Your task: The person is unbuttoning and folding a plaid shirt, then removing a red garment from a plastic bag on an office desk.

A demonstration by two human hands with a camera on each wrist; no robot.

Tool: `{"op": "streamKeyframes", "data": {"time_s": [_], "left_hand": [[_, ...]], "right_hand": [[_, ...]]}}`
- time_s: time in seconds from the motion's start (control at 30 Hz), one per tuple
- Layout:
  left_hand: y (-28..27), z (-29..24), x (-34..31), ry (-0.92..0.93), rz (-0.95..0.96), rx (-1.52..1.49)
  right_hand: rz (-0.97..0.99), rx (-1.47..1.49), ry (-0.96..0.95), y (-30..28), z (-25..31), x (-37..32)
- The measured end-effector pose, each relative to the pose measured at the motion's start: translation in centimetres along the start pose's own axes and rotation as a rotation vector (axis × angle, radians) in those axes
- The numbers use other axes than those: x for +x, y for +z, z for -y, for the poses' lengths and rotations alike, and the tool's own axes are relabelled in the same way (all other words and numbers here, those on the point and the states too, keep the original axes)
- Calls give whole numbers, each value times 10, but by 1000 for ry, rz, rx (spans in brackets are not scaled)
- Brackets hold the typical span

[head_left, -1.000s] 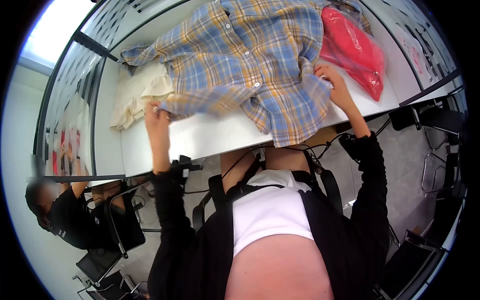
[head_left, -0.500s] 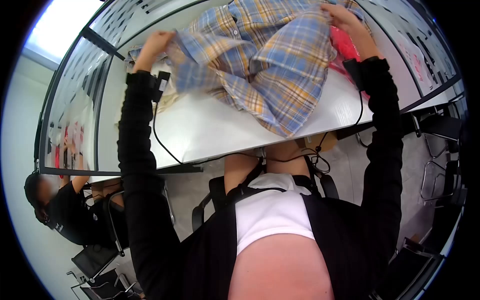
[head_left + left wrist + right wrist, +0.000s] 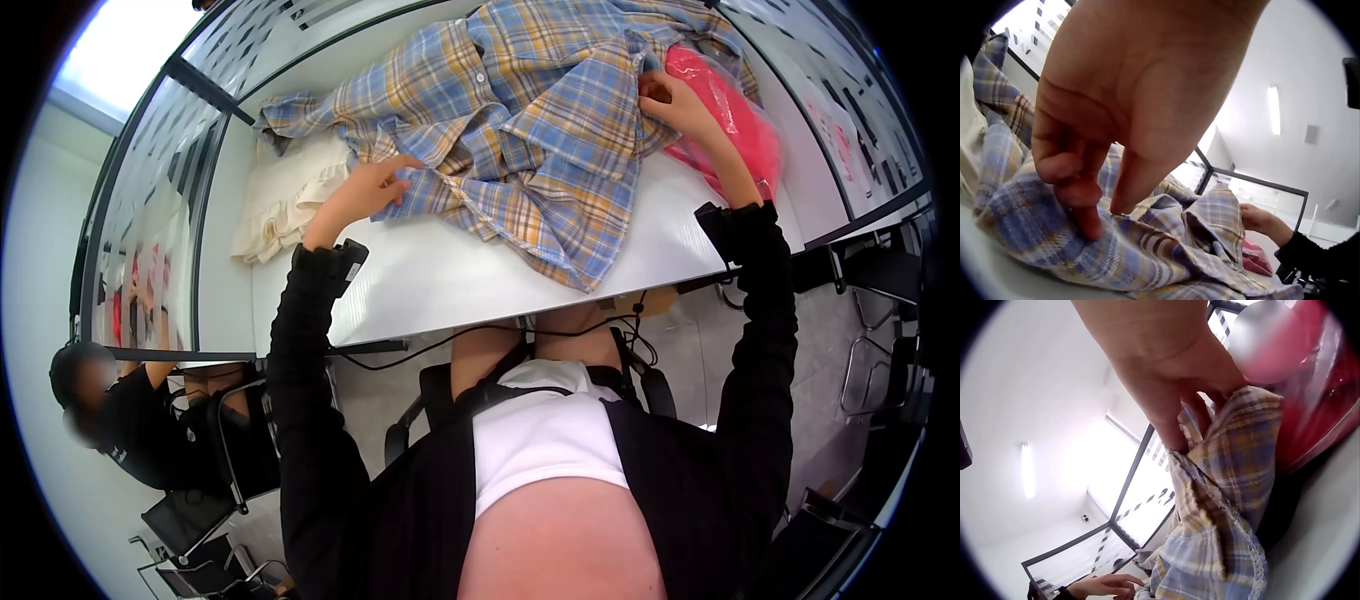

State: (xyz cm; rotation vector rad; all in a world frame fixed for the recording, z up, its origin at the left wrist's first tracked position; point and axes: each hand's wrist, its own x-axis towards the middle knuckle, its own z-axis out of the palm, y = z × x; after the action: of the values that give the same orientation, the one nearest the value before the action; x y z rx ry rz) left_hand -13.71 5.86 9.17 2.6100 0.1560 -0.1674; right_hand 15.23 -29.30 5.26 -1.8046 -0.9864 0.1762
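A blue and yellow plaid shirt (image 3: 520, 130) lies spread and folded over on the white table (image 3: 450, 275). My left hand (image 3: 372, 187) pinches the shirt's near left edge; in the left wrist view its fingers (image 3: 1088, 212) press into the plaid cloth (image 3: 1147, 250). My right hand (image 3: 672, 100) grips the shirt's right edge beside a red plastic bag (image 3: 735, 115). In the right wrist view the fingers (image 3: 1194, 415) curl round a fold of the plaid cloth (image 3: 1229, 487), with the red bag (image 3: 1316, 406) right behind it.
A cream garment (image 3: 285, 195) lies on the table's left side, partly under the shirt. A glass partition (image 3: 150, 160) borders the table at the left and back. Another person (image 3: 130, 420) sits at the lower left. Black chairs (image 3: 880, 290) stand at the right.
Both hands lifted the shirt's near edge up and away, folded it over, and have now come down so the shirt lies on the table again.
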Motion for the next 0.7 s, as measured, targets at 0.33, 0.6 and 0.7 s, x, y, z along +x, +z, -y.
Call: {"op": "streamKeyframes", "data": {"time_s": [0.33, 0.6, 0.7], "left_hand": [[11, 14, 23, -6, 68, 52], [11, 0, 8, -55, -247, -93], [13, 7, -2, -62, -305, -95]], "right_hand": [[-113, -211, -93, 10, 35, -11], [-203, 57, -42, 16, 52, -21], [-213, 124, 87, 11, 47, -16]]}}
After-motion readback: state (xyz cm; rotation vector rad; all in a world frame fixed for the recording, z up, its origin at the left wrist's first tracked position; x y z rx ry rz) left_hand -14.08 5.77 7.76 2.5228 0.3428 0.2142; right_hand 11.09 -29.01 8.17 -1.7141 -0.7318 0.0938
